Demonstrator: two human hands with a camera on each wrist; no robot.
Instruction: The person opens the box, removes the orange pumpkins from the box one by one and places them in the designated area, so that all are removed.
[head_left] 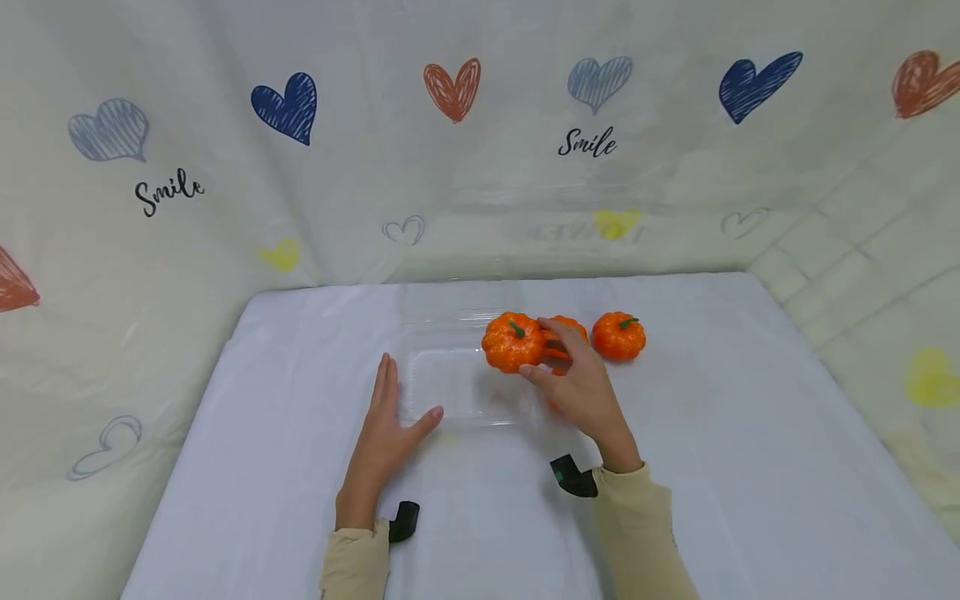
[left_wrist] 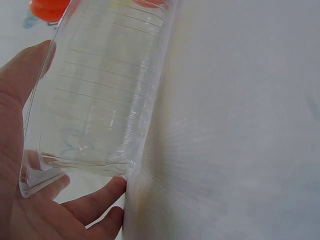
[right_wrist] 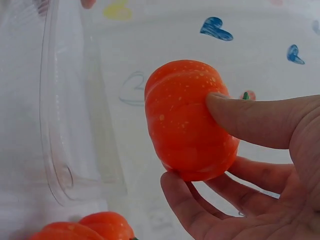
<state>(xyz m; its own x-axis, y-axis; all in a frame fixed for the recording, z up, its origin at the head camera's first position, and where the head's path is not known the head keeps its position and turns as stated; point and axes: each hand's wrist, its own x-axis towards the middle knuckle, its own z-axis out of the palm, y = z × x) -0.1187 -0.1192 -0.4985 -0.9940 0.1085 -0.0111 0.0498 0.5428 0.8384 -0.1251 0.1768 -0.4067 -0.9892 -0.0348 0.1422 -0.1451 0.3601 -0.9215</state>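
Note:
My right hand (head_left: 577, 387) holds a small orange toy pumpkin (head_left: 513, 342) with a green stem, above the right part of a clear plastic container (head_left: 442, 423). In the right wrist view, thumb and fingers grip the pumpkin (right_wrist: 187, 120) from opposite sides. My left hand (head_left: 385, 437) rests at the container's near left corner, its fingers straight along the left side and its thumb by the front edge. The left wrist view shows that corner of the container (left_wrist: 95, 100) between thumb and fingers. Another pumpkin (head_left: 570, 325) is partly hidden behind my right hand.
One more orange pumpkin (head_left: 618, 336) sits on the white-covered table (head_left: 750, 433) to the right. A bit of orange shows beneath my right hand. Behind the table hangs a pale curtain (head_left: 510, 183) printed with hearts.

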